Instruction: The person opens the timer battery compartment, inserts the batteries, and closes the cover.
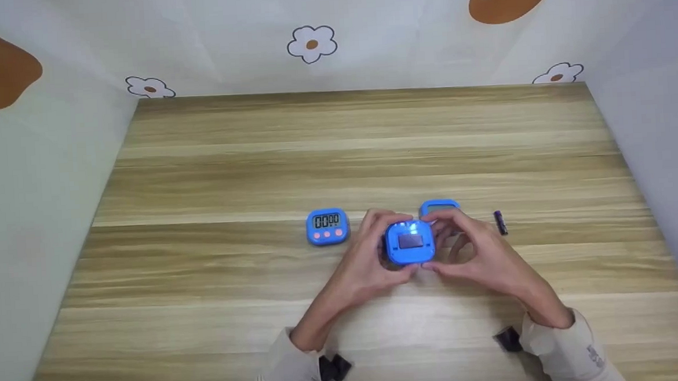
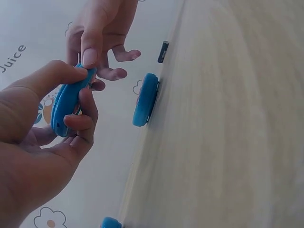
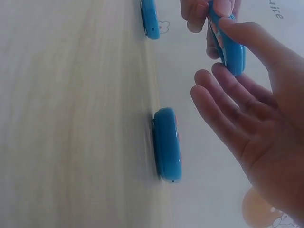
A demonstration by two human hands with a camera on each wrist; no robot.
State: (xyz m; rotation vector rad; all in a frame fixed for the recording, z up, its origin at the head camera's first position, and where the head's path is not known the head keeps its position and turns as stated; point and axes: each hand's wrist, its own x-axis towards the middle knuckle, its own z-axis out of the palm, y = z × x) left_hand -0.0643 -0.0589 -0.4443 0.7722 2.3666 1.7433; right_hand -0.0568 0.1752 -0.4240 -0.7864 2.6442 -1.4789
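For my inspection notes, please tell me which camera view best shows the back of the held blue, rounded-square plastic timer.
The head view, because the held timer has its back toward that camera, showing its dark rectangle. Both wrist views show mainly its edge, the right also part of its front.

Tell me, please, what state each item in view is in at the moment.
Held timer: raised off the table, back toward the head camera; screen unreadable.
Left timer: on the table, face up, display on, showing 00 00.
Right timer: on the table, partly hidden; screen reading can't be told.
Battery: lying loose on the table.
Left hand: gripping the held timer.
Right hand: holding the same timer's edge.
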